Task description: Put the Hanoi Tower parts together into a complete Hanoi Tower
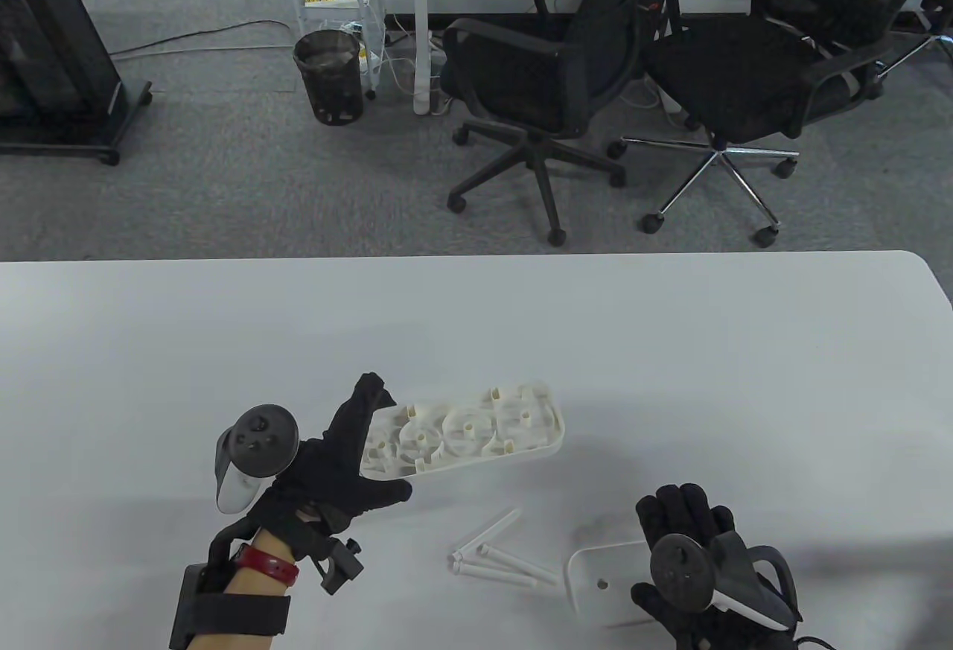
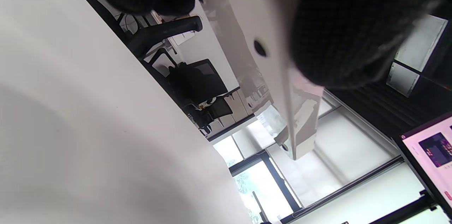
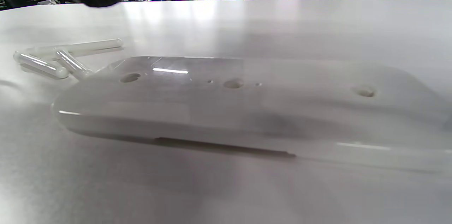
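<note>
Meanwhile the left hand (image 1: 335,467) grips the ribbed base (image 1: 465,434) aloft, its length running rightward; the right hand (image 1: 689,561) rests on the flat plate (image 1: 603,583).

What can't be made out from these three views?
- Right hand, table view: it and its tracker cover the near part of the flat base plate; contact not visible.
- Left hand, left wrist view: blurred dark fingers fill the top, hiding the grip on the ribbed base shell.
- Pegs: overlapping, so the count is uncertain.
- No discs in view.
</note>
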Available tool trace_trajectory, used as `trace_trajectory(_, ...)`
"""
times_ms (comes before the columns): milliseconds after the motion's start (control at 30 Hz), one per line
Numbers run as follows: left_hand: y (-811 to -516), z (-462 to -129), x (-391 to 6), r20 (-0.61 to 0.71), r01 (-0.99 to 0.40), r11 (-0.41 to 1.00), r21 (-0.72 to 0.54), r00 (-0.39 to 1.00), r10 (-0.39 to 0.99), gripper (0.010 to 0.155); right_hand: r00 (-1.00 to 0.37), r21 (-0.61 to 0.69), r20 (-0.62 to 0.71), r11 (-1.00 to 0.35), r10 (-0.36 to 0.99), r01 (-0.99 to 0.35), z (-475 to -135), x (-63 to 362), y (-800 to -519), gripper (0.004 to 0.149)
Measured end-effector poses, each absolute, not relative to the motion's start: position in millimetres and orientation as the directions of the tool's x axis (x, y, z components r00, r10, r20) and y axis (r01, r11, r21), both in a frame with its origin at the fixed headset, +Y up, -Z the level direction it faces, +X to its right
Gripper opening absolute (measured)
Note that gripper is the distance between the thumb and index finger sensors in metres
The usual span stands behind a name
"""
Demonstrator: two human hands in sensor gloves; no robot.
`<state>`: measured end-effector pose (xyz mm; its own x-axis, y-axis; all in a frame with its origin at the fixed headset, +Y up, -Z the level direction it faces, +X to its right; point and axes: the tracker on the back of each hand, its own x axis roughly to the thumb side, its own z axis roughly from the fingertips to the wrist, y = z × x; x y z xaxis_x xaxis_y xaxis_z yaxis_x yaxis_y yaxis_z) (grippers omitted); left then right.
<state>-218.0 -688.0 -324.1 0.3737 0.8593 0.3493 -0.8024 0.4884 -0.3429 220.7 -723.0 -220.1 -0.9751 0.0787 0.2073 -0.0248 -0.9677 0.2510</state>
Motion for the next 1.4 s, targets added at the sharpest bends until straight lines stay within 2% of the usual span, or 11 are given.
trace_trajectory(267,-700,-314,-220,0.338,-0.817,0.448,-0.364,0.333,0.880,0.125,-0.979,0.247,0.188,-0.968,0.080,-0.032,-221,225,-723,0.093)
trace_trajectory(567,-701,-312,-219,0.339,-0.841,0.374,-0.390,0.247,0.908,0.125,-0.982,0.251,0.176,-0.968,0.072,-0.026,-226,227,-722,0.093)
trace_trajectory(833,-701,-308,-221,0.337,-0.865,0.293,-0.406,0.157,0.928,0.124,-0.976,0.226,0.208,-0.974,0.062,-0.013,-240,230,-688,0.094)
trace_trajectory(1000,-702,-306,-221,0.332,-0.873,0.264,-0.411,0.126,0.935,0.123,-0.959,0.236,0.282,-0.969,0.004,0.065,-249,230,-659,0.096)
trace_trajectory(1100,-700,-305,-221,0.341,-0.872,0.265,-0.411,0.122,0.932,0.123,-0.938,0.244,0.343,-0.961,-0.042,0.132,-254,228,-654,0.098)
trace_trajectory(1200,-698,-303,-221,0.347,-0.876,0.259,-0.408,0.114,0.931,0.122,-0.912,0.255,0.397,-0.942,-0.104,0.218,-255,225,-659,0.100)
trace_trajectory(1400,-696,-302,-222,0.351,-0.880,0.255,-0.401,0.109,0.930,0.122,-0.856,0.284,0.477,-0.886,-0.200,0.366,-252,224,-689,0.105)
